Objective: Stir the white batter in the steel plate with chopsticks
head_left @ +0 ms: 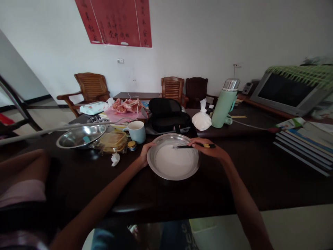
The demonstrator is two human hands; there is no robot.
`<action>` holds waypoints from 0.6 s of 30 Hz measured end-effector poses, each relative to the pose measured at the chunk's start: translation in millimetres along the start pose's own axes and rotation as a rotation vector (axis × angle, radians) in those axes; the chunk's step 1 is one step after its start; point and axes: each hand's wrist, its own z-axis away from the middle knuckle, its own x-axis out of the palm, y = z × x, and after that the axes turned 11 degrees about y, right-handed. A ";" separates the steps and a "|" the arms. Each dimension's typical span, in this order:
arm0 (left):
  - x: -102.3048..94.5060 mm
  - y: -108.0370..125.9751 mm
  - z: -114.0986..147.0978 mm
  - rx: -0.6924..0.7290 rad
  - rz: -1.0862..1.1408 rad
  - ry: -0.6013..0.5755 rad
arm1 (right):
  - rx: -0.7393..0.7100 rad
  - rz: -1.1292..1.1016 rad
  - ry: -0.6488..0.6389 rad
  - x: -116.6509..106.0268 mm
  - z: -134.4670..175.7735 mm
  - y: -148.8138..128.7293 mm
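L hand [145, 152] grips the near-L side of the metal bowl [173, 176]; fingers under its rim hidden. R hand [206, 147] closed on black chopsticks [185, 147], which it covers mid-length; can't tell if 1 or 2 sticks. Tips blur against the white contents [177, 161], powder or liquid unclear. Both forearms cut off at bottom edge. Another person [23, 163] at far L, mostly out of view, limb hard to ID. Red poster [119, 21] cut by top edge, small writing illegible. Pale bar [26, 135] from L edge too blurred to name.

Chopsticks' long axis runs L–R, approx. level across view: tips L over the bowl, yellow-marked end R, past the hand. Bowl is round, opening up, no long axis; sits on the dark table [145, 198] nr its front edge, R of the mug [137, 132].
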 end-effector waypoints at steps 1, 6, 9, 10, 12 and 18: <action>0.5 0.1 0.3 0.003 -0.003 0.007 | 0.025 0.008 0.021 -4.5 1.1 1.4; 1.6 0.2 1.3 0.000 -0.023 0.011 | 0.047 -0.154 -0.159 -9.4 1.1 -2.0; 1.3 -0.2 1.2 0.018 -0.007 -0.019 | -0.028 -0.141 -0.178 2.6 -3.0 -4.3; 0.9 -0.5 0.7 0.024 -0.002 -0.023 | -0.027 -0.114 -0.137 3.1 -3.3 -2.8; -0.5 -1.5 -1.3 0.029 -0.003 -0.033 | 0.023 -0.072 -0.035 -3.6 -1.0 2.4; -4.1 -3.8 -6.6 0.023 -0.026 -0.019 | 0.122 -0.222 -0.121 -14.2 4.5 -0.2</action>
